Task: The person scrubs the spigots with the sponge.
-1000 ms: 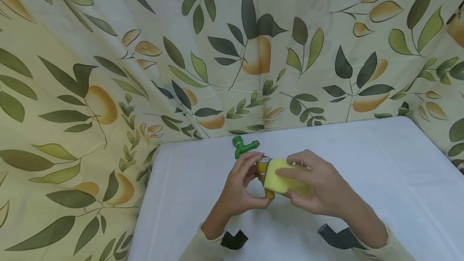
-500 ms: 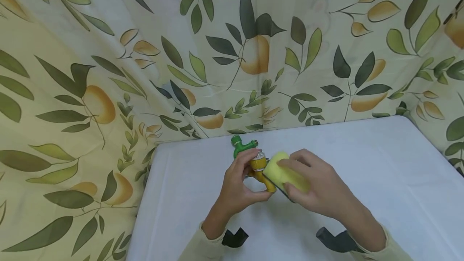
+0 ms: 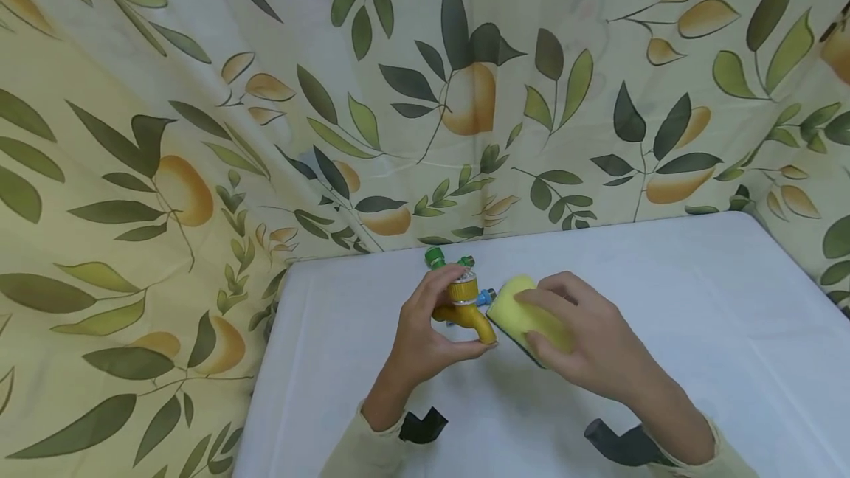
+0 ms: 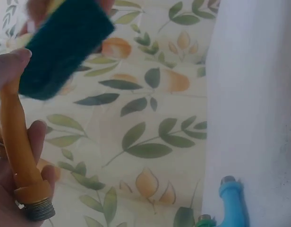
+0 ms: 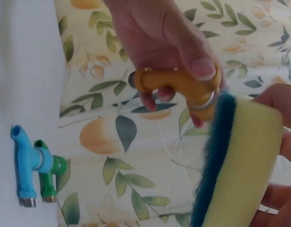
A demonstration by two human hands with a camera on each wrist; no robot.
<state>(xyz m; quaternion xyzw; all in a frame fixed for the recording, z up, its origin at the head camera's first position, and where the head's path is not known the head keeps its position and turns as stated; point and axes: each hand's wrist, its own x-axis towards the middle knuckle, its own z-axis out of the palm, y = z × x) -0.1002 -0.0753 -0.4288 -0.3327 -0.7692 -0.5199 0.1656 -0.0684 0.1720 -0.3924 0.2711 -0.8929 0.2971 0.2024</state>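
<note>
My left hand (image 3: 421,334) holds a yellow tap (image 3: 468,314) above the table, thumb at the spout's end and fingers up by its cap. In the left wrist view the tap's threaded metal end (image 4: 39,210) points down. A yellow sponge (image 3: 531,312) with a dark green scouring side (image 4: 65,52) is gripped in my right hand (image 3: 594,341). That scouring side faces the tap. In the head view a small gap shows between them; the right wrist view has the sponge close to the tap's head, and contact there cannot be told.
Behind the yellow tap, a blue tap (image 5: 25,163) and a green tap (image 5: 50,177) lie side by side on the white table (image 3: 664,301), partly hidden in the head view. A leaf-patterned curtain (image 3: 265,131) hangs along the table's back and left.
The yellow tap has moved left and turned, its spout now angled toward the right. It has come away from the sponge, which has tilted. The blue tap has come into sight behind.
</note>
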